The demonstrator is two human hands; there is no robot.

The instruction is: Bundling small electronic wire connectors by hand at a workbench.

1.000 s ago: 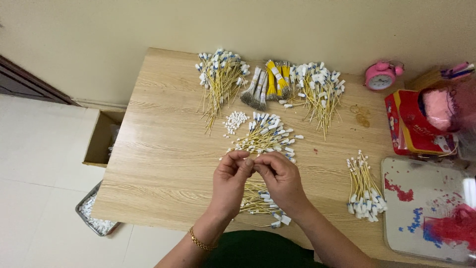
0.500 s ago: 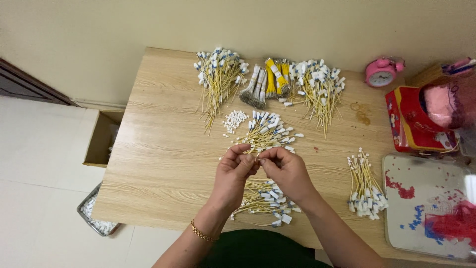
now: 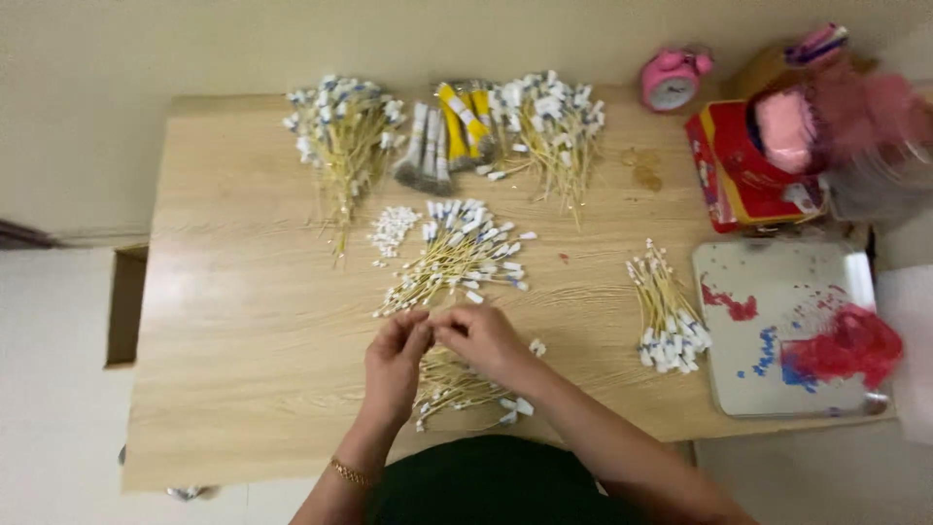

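head view: we look steeply down from above the near edge of the table [image 3: 243, 389] | faces its far edge and wall | medium distance | single view

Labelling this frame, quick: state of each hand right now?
Left hand: fingers pinched together at a thin stick; grip itself too small to confirm.
Right hand: fingers closed, meeting the left's fingertips; what it holds cannot be told.

Pale wood-grain desk [image 3: 233, 292] holding heaps of yellow sticks with white and blue tips [image 3: 457, 255]. A round pink alarm clock [image 3: 671, 80], a red box [image 3: 731, 165] (yellow trim), and a silver tray splashed red and blue [image 3: 777, 389].
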